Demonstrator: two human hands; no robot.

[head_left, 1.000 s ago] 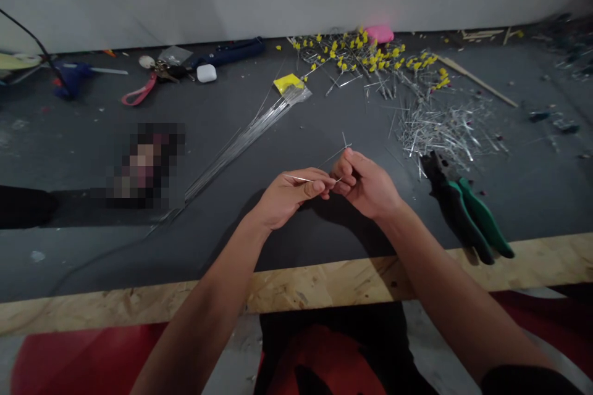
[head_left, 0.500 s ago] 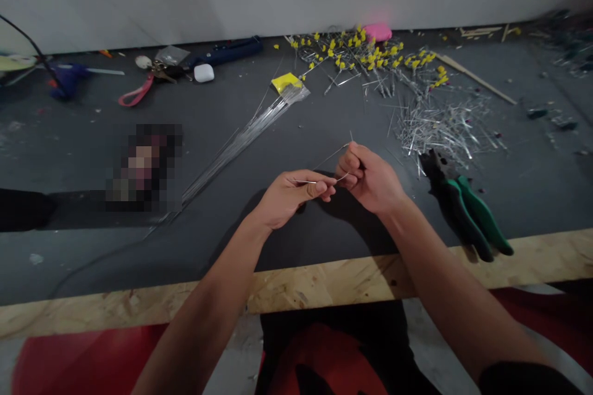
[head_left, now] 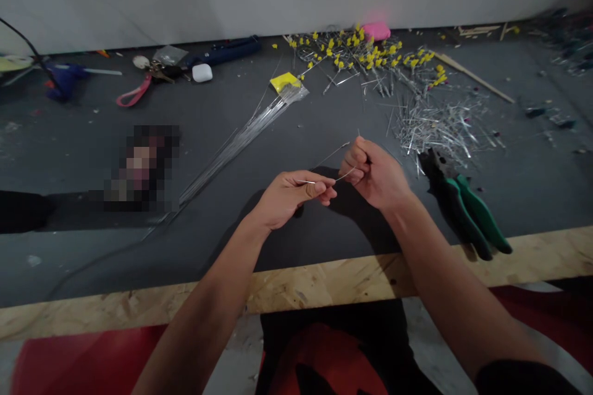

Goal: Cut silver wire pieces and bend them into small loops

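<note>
Green-handled pliers (head_left: 467, 213) are lying just right of the right hand (head_left: 377, 173), beside a loose heap of short cut wire pieces (head_left: 440, 126). Farther back, yellow-tipped wire stems (head_left: 365, 55) are spreading in front of a pink lump (head_left: 376, 31). A bundle of long straight wires (head_left: 241, 139) is running diagonally across the dark matte table (head_left: 92, 247), which has a chipboard edge. Both hands are hovering above the table: the left hand (head_left: 290, 194) is pinching one end of a thin bent wire (head_left: 341, 178) between thumb and forefinger, and the right is closing round the other.
</note>
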